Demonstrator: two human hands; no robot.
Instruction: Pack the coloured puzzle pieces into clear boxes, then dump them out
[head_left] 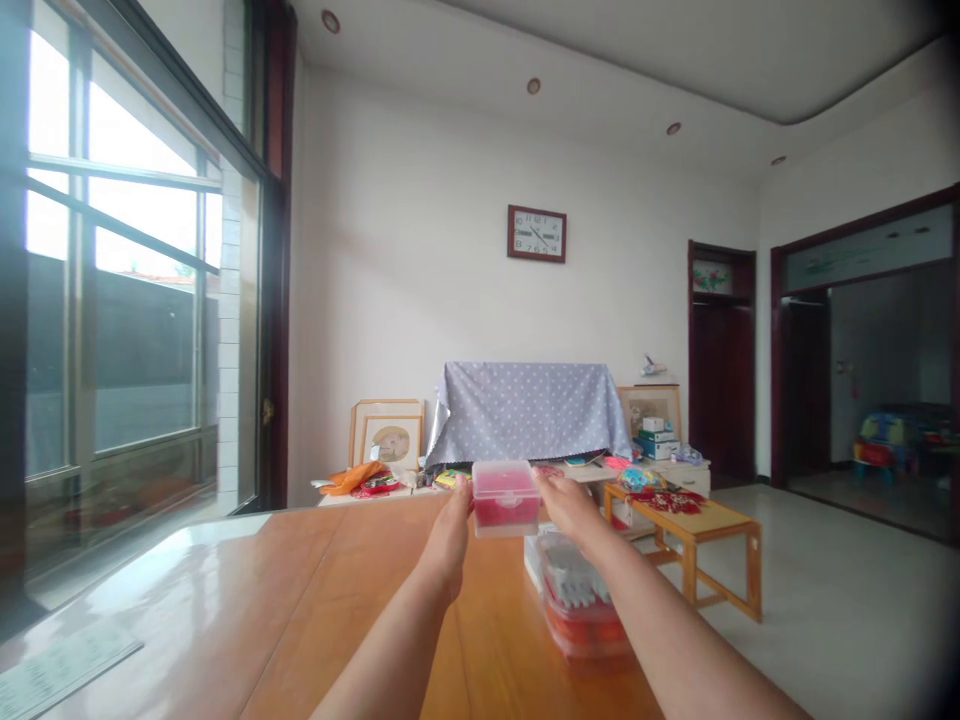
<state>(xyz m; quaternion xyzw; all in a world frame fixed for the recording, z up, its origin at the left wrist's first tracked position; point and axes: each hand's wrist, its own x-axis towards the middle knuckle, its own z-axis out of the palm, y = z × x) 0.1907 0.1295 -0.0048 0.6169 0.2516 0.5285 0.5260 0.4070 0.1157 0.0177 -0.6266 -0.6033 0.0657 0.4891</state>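
Your left hand (pixel 448 535) and right hand (pixel 570 508) grasp a small, clear plastic, rectangular box (pixel 506 515) from opposite sides, with your arms stretched forward. Fingers behind the box are hidden. Its lid looks closed, a clear latch (pixel 512 497) faces you, and pinkish-red colour shows through the walls.

The box appears raised above the far part of a glossy orange-brown wooden table (pixel 375 610). To hold it well, press evenly from both sides, keep it level, and avoid squeezing the thin-looking walls or catching the latch.

Nearer you, below your right forearm, sits a larger clear plastic container (pixel 592 640) with red and grey contents, blurred; leave your forearm room above it. A pale printed sheet (pixel 67 668) lies at the table's left. Beyond, a grey-lavender cloth with white dots (pixel 529 410) hangs before a white wall (pixel 412 220) bearing a brown-framed rectangular clock (pixel 537 234).
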